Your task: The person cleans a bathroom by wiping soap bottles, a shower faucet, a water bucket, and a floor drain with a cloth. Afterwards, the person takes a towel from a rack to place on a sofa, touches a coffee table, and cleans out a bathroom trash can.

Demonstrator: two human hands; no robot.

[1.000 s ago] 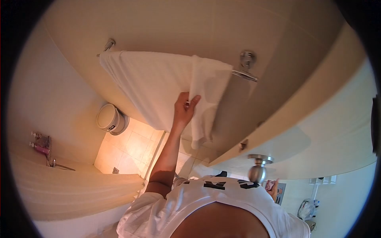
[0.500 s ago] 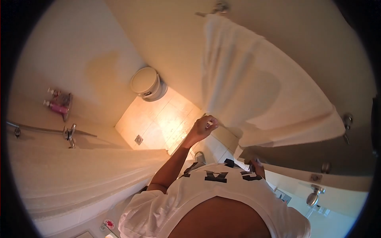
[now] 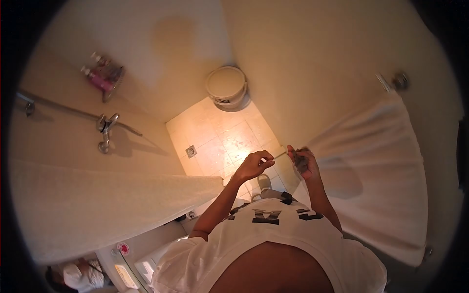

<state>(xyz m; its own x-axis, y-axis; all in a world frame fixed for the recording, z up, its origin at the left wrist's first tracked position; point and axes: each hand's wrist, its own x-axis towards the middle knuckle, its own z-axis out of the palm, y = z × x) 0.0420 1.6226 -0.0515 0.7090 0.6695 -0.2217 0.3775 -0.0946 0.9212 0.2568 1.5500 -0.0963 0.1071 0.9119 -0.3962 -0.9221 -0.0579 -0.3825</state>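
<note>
My left hand (image 3: pixel 254 167) is held out in front of my shirt, fingers curled toward the thumb in a loose pinch; I cannot tell whether something small is in it. To its right, my right hand (image 3: pixel 308 167) is raised with the fingers bent around a dark grey, crumpled thing (image 3: pixel 302 158). A short gap separates the two hands. Beside and behind my right hand hangs a white towel or curtain (image 3: pixel 391 166), spread wide along the wall. Below my hands, one grey slipper (image 3: pixel 264 182) shows on the tiles.
A lidded white bucket (image 3: pixel 226 83) stands in the corner on the tiled floor (image 3: pixel 207 141), near a drain (image 3: pixel 191 151). On the left wall are a chrome shower tap (image 3: pixel 106 128) and pink pump bottles (image 3: pixel 101 80) on a shelf. A pale curtain (image 3: pixel 117 205) hangs at left.
My view has turned to the right. My right hand has come up from low beside my shirt, with the dark grey thing in it. My left hand stays in front, its fingers still curled.
</note>
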